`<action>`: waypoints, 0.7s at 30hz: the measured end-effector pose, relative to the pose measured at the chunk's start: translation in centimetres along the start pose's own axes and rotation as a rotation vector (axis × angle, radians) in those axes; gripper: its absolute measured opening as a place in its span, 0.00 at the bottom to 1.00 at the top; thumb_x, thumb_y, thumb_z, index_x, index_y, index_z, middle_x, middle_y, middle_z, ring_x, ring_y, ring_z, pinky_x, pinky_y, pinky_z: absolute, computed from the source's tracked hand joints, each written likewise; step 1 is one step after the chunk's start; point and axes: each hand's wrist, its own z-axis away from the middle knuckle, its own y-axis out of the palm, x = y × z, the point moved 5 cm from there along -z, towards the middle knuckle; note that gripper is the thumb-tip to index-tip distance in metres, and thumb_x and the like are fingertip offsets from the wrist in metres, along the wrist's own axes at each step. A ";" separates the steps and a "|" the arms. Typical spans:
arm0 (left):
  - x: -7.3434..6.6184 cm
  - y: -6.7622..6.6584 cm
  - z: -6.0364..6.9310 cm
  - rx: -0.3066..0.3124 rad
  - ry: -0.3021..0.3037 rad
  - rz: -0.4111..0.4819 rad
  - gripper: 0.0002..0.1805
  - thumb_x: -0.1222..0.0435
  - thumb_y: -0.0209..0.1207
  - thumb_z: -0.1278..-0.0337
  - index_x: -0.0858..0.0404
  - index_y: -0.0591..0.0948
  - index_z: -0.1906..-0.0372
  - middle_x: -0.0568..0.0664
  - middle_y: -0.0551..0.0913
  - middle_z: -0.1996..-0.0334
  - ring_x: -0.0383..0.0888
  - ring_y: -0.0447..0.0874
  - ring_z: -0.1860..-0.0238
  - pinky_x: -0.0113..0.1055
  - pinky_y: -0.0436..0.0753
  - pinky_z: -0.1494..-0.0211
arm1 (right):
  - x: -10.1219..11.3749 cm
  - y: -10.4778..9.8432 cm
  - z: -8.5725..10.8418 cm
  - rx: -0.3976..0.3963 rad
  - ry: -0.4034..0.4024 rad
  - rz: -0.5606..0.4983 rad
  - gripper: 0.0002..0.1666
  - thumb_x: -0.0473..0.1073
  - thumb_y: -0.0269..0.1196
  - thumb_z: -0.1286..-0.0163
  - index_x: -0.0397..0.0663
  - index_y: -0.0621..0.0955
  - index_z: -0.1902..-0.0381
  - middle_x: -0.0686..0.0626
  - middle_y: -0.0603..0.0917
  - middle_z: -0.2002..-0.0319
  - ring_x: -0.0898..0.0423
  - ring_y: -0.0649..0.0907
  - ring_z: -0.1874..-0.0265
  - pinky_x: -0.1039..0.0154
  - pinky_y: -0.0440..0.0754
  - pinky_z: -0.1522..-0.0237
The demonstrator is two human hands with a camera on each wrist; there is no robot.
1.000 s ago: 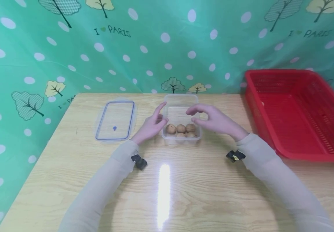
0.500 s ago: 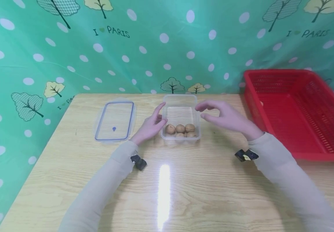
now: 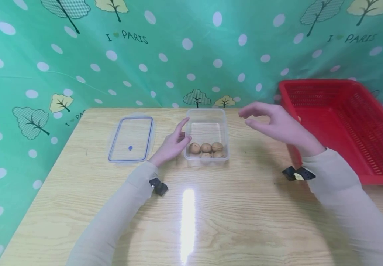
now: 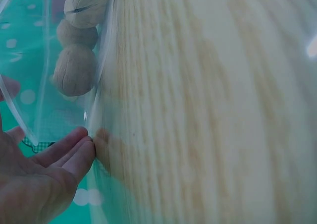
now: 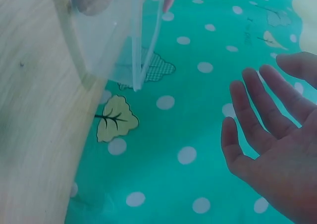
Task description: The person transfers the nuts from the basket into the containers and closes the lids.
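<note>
Right hand (image 3: 274, 121) has moved away, empty fingers loosely curved; left hand (image 3: 172, 146), fingers spread, should lightly steady the clear box (image 3: 206, 115) beside its fingertips.

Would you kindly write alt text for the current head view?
A person's left hand is beside a clear container of walnuts on a wooden table; the right hand, its grip open and empty, hovers by a red basket. A blue-rimmed lid lies to the left.
</note>
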 end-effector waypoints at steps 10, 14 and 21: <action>-0.1 0.0 0.1 -0.002 0.003 -0.003 0.37 0.56 0.50 0.31 0.43 0.48 0.23 0.62 0.79 0.46 0.56 0.77 0.45 0.52 0.73 0.40 | -0.1 -1.7 0.7 -0.005 0.061 0.011 0.18 0.40 0.61 0.31 0.49 0.80 0.44 0.49 0.81 0.49 0.55 0.75 0.51 0.66 0.74 0.54; 0.0 0.0 0.0 -0.003 -0.003 -0.008 0.37 0.56 0.50 0.31 0.43 0.48 0.23 0.62 0.79 0.46 0.56 0.77 0.45 0.52 0.73 0.40 | -0.4 -2.3 1.0 -0.003 0.072 0.032 0.18 0.41 0.62 0.31 0.48 0.80 0.44 0.49 0.81 0.50 0.54 0.76 0.52 0.55 0.73 0.51; -0.1 0.0 0.0 -0.002 -0.007 0.001 0.37 0.57 0.51 0.31 0.43 0.48 0.23 0.63 0.78 0.46 0.56 0.77 0.44 0.53 0.73 0.40 | -1.3 -3.6 1.8 0.008 0.121 0.078 0.18 0.44 0.60 0.30 0.47 0.79 0.44 0.51 0.81 0.51 0.57 0.77 0.53 0.74 0.72 0.52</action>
